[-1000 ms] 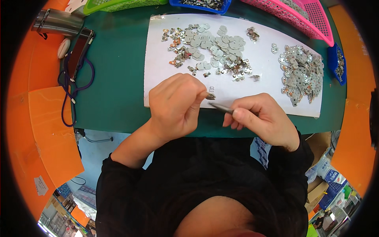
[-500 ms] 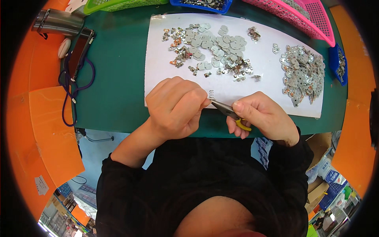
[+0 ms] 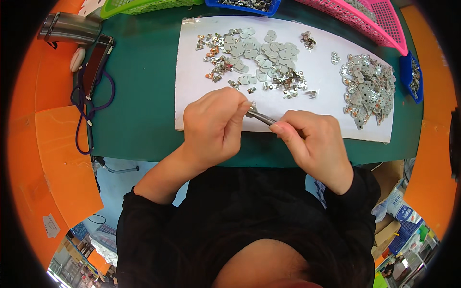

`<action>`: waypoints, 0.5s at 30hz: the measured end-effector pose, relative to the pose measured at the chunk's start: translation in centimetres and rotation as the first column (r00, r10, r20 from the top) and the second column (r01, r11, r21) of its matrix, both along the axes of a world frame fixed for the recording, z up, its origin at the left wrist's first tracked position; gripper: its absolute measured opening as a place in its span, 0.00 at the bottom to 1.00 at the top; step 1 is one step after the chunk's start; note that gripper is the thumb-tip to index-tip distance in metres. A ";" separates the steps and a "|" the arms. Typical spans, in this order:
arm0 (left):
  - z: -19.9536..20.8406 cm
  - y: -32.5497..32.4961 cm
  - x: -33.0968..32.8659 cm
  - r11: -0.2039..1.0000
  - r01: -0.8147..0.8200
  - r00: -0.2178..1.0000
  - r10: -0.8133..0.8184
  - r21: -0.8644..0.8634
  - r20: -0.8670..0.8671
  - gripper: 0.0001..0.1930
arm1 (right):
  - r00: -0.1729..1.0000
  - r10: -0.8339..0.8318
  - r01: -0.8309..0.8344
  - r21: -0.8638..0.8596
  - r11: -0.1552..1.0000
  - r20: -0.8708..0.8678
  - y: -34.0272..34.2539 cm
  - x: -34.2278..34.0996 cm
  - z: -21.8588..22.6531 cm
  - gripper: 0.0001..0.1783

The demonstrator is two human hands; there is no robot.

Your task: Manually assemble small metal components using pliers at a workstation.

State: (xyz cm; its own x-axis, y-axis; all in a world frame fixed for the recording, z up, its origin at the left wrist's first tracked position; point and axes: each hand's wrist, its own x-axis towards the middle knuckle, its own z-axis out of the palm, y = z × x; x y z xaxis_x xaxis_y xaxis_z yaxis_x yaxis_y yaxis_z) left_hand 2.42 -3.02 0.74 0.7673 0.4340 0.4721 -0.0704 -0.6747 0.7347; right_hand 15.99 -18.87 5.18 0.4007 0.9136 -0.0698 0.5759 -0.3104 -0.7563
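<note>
My left hand (image 3: 211, 125) is closed, its thumb and finger pinching a small metal part (image 3: 253, 104) over the front of the white board. The fingers cover most of that part. From the right, my right hand (image 3: 317, 141) grips a pair of pliers (image 3: 262, 117), whose jaws reach to the left fingertips. The pliers' handles are hidden in the palm. Beyond the hands lie loose grey plates (image 3: 263, 60) and small metal fittings (image 3: 288, 85). Several thin springs (image 3: 311, 94) rest to the right of these.
A white board (image 3: 322, 72) covers part of the green table (image 3: 139, 96). A heap of metal plates (image 3: 367, 89) sits at its right. Pink (image 3: 379, 36) and green (image 3: 144, 7) baskets and blue trays (image 3: 410, 77) line the edges. A phone with a cord (image 3: 98, 62) and a steel cup (image 3: 72, 28) are at left.
My right hand has turned over, so the yellow handle no longer shows. The spring seen at the plier tips is out of sight. My left fingertips have shifted slightly up.
</note>
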 end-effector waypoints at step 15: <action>1.9 2.2 0.3 0.940 0.311 0.948 -0.298 0.136 -0.112 0.06 | 0.950 0.197 -0.173 -0.119 0.978 0.242 0.2 3.3 3.9 0.12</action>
State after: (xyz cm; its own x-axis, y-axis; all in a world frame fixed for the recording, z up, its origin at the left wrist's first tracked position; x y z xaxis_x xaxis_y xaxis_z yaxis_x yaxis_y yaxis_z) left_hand 2.68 -0.86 2.65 0.8933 0.1021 0.4377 -0.2291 -0.7342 0.6391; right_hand 19.31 -18.64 9.10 0.2408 0.9674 -0.0790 0.7973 -0.2435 -0.5523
